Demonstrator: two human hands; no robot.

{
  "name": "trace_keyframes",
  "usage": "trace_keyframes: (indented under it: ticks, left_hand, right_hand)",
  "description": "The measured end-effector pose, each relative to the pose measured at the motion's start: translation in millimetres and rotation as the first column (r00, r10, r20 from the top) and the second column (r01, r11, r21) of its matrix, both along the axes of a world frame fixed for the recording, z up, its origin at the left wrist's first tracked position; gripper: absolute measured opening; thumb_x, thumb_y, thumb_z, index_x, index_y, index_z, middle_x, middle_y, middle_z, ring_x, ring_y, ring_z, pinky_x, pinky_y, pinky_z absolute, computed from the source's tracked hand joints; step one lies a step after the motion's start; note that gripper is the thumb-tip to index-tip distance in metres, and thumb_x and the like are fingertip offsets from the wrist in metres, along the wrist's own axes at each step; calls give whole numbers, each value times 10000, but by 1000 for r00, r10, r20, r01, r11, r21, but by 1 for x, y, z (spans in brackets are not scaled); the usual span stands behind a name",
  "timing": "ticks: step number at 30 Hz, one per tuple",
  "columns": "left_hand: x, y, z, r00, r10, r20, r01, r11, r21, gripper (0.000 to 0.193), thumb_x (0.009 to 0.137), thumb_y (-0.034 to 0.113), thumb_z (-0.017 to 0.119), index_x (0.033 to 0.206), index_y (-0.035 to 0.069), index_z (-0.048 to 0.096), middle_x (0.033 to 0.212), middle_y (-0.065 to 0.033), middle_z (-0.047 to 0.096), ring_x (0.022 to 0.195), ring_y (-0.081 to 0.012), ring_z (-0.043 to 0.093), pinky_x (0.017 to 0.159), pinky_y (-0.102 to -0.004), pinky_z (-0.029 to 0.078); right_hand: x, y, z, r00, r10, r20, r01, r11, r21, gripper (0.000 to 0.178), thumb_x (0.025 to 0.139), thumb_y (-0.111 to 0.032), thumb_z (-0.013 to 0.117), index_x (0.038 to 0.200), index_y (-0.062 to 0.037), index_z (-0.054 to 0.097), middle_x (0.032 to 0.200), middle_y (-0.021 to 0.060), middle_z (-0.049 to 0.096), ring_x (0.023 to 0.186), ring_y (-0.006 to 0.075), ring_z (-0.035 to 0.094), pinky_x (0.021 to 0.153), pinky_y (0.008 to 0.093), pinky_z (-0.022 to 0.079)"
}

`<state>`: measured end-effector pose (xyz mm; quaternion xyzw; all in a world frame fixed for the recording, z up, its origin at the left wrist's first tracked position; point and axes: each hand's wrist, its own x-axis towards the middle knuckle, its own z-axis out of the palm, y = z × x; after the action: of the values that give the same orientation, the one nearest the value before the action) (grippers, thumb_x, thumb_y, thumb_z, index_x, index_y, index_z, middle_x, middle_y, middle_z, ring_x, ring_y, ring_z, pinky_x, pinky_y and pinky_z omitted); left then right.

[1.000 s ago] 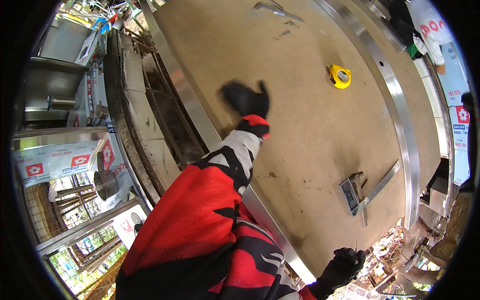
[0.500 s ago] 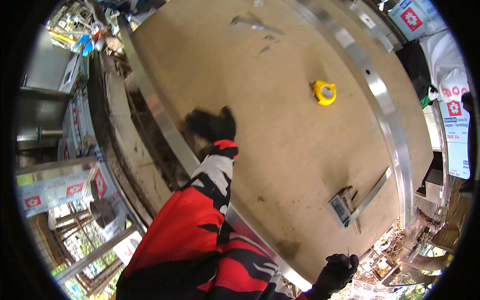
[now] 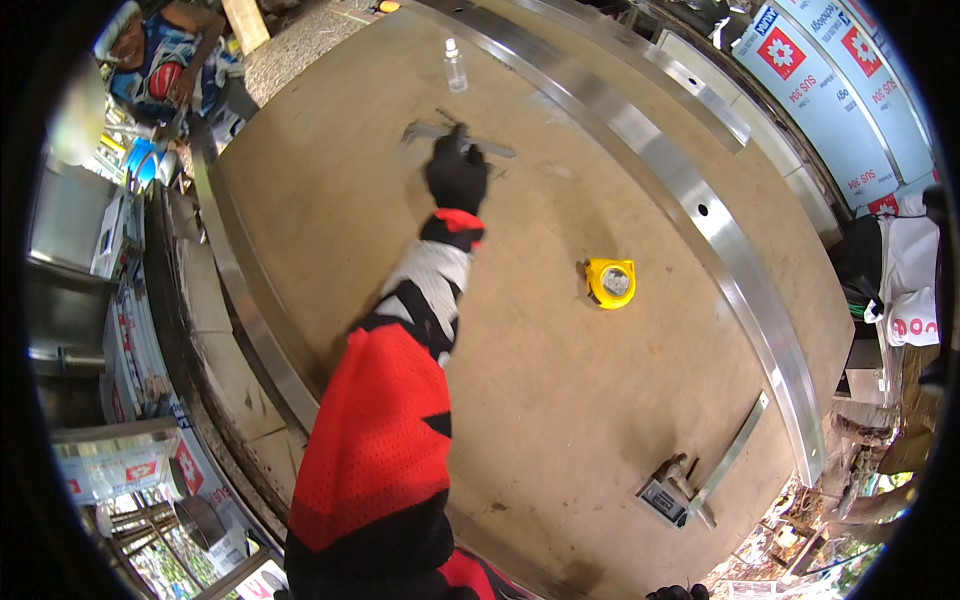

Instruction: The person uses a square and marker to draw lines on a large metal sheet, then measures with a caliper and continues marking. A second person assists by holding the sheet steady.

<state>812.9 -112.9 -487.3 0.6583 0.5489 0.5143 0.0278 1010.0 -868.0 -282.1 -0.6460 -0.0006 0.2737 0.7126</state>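
Observation:
My left hand, in a black glove, reaches to the far part of the tan board. Its fingers are pinched on a grey metal tool whose middle they cover; the exact kind is unclear. A clear spray bottle stands just beyond. Nearer to me lies a yellow tape measure. A try square rests at the near right, by a small dark box-shaped item. Only the curled black-gloved fingers of my right hand show at the lower edge; what they hold is hidden.
A long metal strip with a hole runs along the board's right side; another metal edge borders its left. A person sits at the far left. Blue-and-white wrapped sheets stand at the right, beside a white bag.
My left hand has moved farther away over the board, onto the grey metal tool. My right hand has dropped mostly out of view. The view has shifted, bringing in the bottle and the person.

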Motion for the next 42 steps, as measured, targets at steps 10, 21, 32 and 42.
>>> trace_keyframes:
  ticks: [10,21,32,42]
  left_hand:
    - [-42,62,-40,706,37,-707,-163,980,-112,215,795,266,668,987,186,723,914,-91,686,879,-312,679,723,-516,531]
    - [42,-192,101,469,-711,524,881,420,-219,188,1024,108,606,1173,-6,625,1052,-79,717,989,-151,682,878,-288,534]
    - [34,-420,227,137,-599,789,987,148,-58,205,959,-19,580,1156,-44,631,1091,-129,701,958,-163,660,847,-294,523]
    - [13,-586,265,323,-837,442,930,194,-311,169,881,-15,672,1047,-19,707,1003,-145,719,809,-213,711,705,-326,570]
  right_hand:
    - [-8,43,-3,959,254,126,-231,958,-169,438,1060,-292,503,1371,3,415,1005,315,676,862,364,673,837,502,565]
    - [6,186,28,840,205,502,-187,978,-88,397,1048,-263,521,1230,77,619,913,186,683,760,221,671,658,358,543]
    - [-30,189,101,862,272,427,-428,842,329,119,990,-75,608,1024,12,533,837,132,673,748,179,675,663,315,564]
    - [0,22,86,767,594,244,-642,707,296,154,910,-66,751,972,-10,622,812,101,721,701,137,698,592,271,543]
